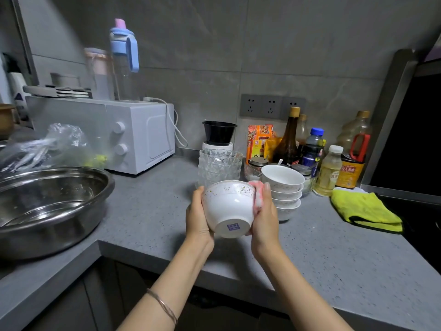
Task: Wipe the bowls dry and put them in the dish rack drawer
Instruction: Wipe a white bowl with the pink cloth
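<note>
At 9 o'clock the steel basin (47,206) holds no bowls. At centre, above the worktop (334,259), the left hand (198,216) cups the tilted white bowl (229,206). The right hand (265,218) grips a pink cloth (259,194) against its 3 o'clock wall. Rotate the bowl against the cloth, covering rim and foot. At 2 o'clock, the nested bowl stack (284,187) waits, its top bowl empty.

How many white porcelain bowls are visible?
5. One bowl is held between the left hand and right hand; four sit in a stack on the counter beside it. The stack may hide more.
</note>
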Available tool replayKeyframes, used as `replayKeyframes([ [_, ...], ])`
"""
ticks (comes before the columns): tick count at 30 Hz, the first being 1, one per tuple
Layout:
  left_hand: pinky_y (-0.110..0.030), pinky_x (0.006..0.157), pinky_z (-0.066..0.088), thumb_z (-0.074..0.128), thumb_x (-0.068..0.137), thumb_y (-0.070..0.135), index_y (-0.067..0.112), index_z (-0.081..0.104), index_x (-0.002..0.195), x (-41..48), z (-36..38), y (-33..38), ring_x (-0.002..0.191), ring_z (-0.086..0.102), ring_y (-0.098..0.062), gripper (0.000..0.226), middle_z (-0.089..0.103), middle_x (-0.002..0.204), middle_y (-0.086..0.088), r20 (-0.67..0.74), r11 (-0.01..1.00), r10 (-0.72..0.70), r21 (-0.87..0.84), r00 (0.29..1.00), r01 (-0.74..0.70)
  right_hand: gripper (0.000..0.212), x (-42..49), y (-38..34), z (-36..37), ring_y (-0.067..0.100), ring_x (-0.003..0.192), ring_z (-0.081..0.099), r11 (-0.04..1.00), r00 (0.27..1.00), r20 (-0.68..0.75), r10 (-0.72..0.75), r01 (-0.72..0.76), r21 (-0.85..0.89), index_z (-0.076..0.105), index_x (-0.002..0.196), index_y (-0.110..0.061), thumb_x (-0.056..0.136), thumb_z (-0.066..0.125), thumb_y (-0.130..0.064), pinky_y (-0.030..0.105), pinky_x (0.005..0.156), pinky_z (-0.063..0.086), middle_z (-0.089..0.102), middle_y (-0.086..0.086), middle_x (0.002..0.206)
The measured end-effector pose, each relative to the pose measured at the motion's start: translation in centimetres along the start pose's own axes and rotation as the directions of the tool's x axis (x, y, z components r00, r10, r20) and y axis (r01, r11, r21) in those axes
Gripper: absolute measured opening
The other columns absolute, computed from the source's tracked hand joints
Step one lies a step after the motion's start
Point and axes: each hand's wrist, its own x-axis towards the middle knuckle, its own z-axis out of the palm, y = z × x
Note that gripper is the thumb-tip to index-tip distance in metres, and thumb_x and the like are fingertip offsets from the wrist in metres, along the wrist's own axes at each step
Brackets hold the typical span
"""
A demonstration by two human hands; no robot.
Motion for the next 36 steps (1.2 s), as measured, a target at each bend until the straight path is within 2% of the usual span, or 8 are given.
replayKeyframes([
  [6,-0.05,0.088,0.053,0.033,0.088,0.07,0.018,0.063,0.116,1.4,-1.2,1.0,0.102,0.066,-0.031,0.066,0.071,0.107,-0.011,0.207,0.905,-0.236,0.403,0.95,0.137,0.039,1.0,-0.6,-0.8,0.006,0.056,0.054,0.993,0.994,0.0,-0.113,0.113,-0.035,0.061,0.074,-0.017,0.097,0.04,-0.041,0.015,0.044,0.037,0.056,-0.006,0.06],
  [11,-0.036,0.053,0.059,0.037,0.092,0.057,0.013,0.057,0.121,1.1,-2.1,2.6,0.078,0.071,-0.036,0.056,0.071,0.098,-0.017,0.353,0.79,-0.587,0.445,0.729,0.421,0.047,1.3,0.4,-1.7,0.008,0.072,0.056,0.911,0.913,0.192,-0.359,0.388,-0.142,0.063,0.079,-0.01,0.096,0.04,-0.048,0.021,0.063,0.043,0.062,-0.002,0.074],
  [14,-0.041,0.058,0.059,0.059,0.073,0.031,0.009,0.054,0.124,1.2,-2.7,2.3,0.08,0.069,-0.034,0.056,0.065,0.105,-0.02,0.374,0.83,-0.546,0.363,0.75,0.423,0.056,1.2,-0.6,-2.3,0.0,0.064,0.057,0.932,0.926,0.223,-0.303,0.337,-0.134,0.06,0.08,0.008,0.1,0.032,-0.036,0.012,0.057,0.043,0.064,-0.006,0.069],
  [18,-0.047,0.071,0.058,0.06,0.071,0.024,0.012,0.055,0.124,0.8,-3.3,0.8,0.093,0.064,-0.032,0.055,0.063,0.117,-0.017,0.351,0.899,-0.408,0.317,0.843,0.303,0.048,1.6,-2.3,-3.1,0.001,0.048,0.05,0.965,0.976,0.127,-0.176,0.196,-0.171,0.066,0.083,-0.022,0.102,0.026,-0.04,0.021,0.039,0.035,0.061,-0.015,0.058],
  [23,-0.031,0.073,0.053,0.041,0.099,0.031,0.023,0.059,0.107,0.2,-2.8,0.3,0.094,0.063,-0.019,0.021,0.067,0.103,-0.004,0.246,0.939,-0.015,0.336,0.969,-0.071,0.036,1.6,-2.3,-3.5,0.008,0.094,0.054,0.902,0.912,0.36,-0.195,0.311,-0.299,0.05,0.111,-0.021,0.092,0.03,-0.044,0.011,0.056,0.046,0.051,0.004,0.116],
  [27,-0.018,0.083,0.047,0.037,0.101,0.024,0.024,0.057,0.117,0.0,-2.4,-0.2,0.107,0.058,-0.015,0.026,0.064,0.117,-0.003,0.327,0.884,0.174,0.364,0.929,-0.293,0.021,1.2,-2.3,-3.7,0.002,0.096,0.05,0.615,0.77,0.541,-0.339,0.617,-0.492,0.033,0.111,-0.034,0.093,0.043,-0.036,0.02,0.08,0.046,0.046,-0.002,0.11],
  [31,-0.025,0.086,0.046,0.038,0.101,0.022,0.022,0.057,0.119,-0.1,-2.0,-0.9,0.108,0.058,-0.02,0.027,0.063,0.117,-0.007,0.332,0.869,0.22,0.36,0.917,-0.339,0.018,2.1,-2.2,-3.8,0.02,0.093,0.055,-0.015,0.502,0.754,-0.423,0.828,-0.56,0.059,0.103,-0.016,0.09,0.049,-0.024,0.033,0.07,0.053,0.054,0.008,0.119],
  [36,-0.014,0.077,0.048,0.038,0.101,0.017,0.028,0.058,0.109,0.1,-1.8,-0.6,0.101,0.059,-0.014,0.025,0.064,0.109,0.001,0.279,0.871,0.32,0.29,0.905,-0.397,0.063,2.3,-1.1,-5.4,0.026,0.138,0.035,-0.378,0.485,0.862,-0.149,0.777,-0.503,0.052,0.135,-0.007,0.096,0.029,-0.052,0.039,0.117,0.014,0.046,0.011,0.144],
])
